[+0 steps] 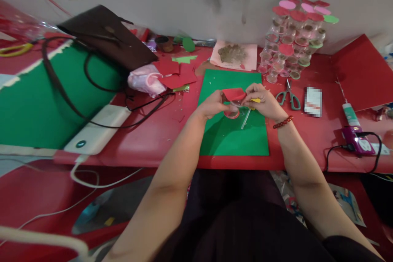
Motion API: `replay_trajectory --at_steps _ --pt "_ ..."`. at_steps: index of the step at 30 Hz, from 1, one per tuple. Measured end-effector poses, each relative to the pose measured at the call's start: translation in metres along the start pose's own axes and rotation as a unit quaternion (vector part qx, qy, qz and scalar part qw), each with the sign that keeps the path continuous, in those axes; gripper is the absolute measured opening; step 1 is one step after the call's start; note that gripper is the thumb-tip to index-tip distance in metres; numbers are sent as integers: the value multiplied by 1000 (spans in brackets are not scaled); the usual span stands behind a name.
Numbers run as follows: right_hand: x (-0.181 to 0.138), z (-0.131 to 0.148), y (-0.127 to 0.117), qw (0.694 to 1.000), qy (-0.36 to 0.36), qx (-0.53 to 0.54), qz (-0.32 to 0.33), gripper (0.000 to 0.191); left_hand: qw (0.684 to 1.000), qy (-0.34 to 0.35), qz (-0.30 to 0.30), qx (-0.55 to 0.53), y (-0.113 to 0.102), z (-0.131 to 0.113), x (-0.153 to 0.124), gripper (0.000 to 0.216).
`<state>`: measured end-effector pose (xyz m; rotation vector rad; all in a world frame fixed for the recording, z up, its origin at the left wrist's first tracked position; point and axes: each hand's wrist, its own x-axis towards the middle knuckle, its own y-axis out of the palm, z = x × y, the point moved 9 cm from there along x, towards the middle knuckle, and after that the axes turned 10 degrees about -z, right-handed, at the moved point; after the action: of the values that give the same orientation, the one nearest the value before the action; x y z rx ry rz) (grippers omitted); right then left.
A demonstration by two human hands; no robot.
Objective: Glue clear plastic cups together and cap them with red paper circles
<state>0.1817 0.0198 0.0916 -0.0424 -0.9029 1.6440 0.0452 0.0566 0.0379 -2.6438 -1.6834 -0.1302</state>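
Observation:
Both hands meet above a green sheet (233, 141) on the red table. My left hand (213, 104) is closed around a small clear plastic piece (236, 103) with a red paper piece (233, 93) at its top. A round red-rimmed clear piece (231, 114) shows just under the left fingers; whether it is joined to the held one I cannot tell. My right hand (260, 100) pinches at the right edge of the clear piece. By its fingers are a small yellow object (255, 100), partly hidden, and a thin translucent stick (245, 119) slanting over the sheet.
Scissors (288, 97) and a small pixelated item (313, 101) lie to the right. Behind them stands a stack of clear cups (288, 45) with coloured discs. A glue tube (350, 114) and purple device (359, 140) sit far right. Leftward are a dark bag (107, 39) and white power strip (98, 131).

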Motion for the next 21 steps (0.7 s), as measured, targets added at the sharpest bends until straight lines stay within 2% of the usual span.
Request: replay_trajectory --at_steps 5,11,15,21 --pt "0 0 -1 999 27 5 -30 11 1000 -16 6 -13 3 0 -1 55" --pt "-2 9 -16 983 42 -28 -175 15 997 -9 -7 -77 1 -6 -3 61" --pt "-4 11 -11 983 48 -22 -179 18 996 -2 8 -86 3 -8 -4 60" --pt "-4 2 -6 984 75 -20 -160 21 998 9 -19 -51 -3 -6 -1 66"
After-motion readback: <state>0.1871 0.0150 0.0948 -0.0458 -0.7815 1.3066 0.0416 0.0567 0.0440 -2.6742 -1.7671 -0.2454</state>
